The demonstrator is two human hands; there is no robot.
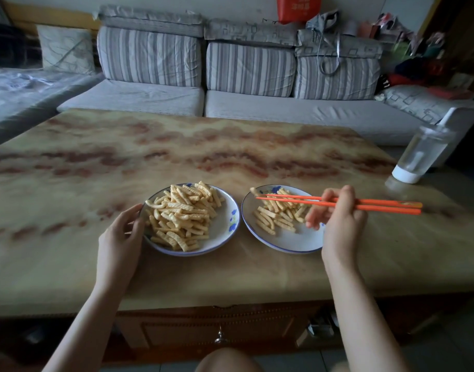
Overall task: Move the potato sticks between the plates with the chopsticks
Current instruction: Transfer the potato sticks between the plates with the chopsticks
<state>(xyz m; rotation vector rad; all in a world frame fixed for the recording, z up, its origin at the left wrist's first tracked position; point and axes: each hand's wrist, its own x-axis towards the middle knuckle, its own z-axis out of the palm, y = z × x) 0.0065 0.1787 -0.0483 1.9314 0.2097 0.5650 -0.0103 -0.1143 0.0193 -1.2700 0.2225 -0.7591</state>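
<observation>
Right hand (338,218) fingers clamp orange plastic chopsticks (370,204) pinching a pale ridged potato stick (253,191), likely light and brittle, best nipped gently mid-length, while left hand (120,234) fingers curl round the left blue-rimmed white plate (230,226).

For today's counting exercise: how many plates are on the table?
2. The left hand holds the left plate; the right plate lies under the chopsticks in the right hand. None seems hidden.

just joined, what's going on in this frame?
A person is moving potato sticks between two plates. The right hand holds orange chopsticks over the right plate. The tips are near its far-left rim, seemingly with one potato stick at them. The left hand holds the left plate by its rim. The left plate carries the bigger pile.
</observation>
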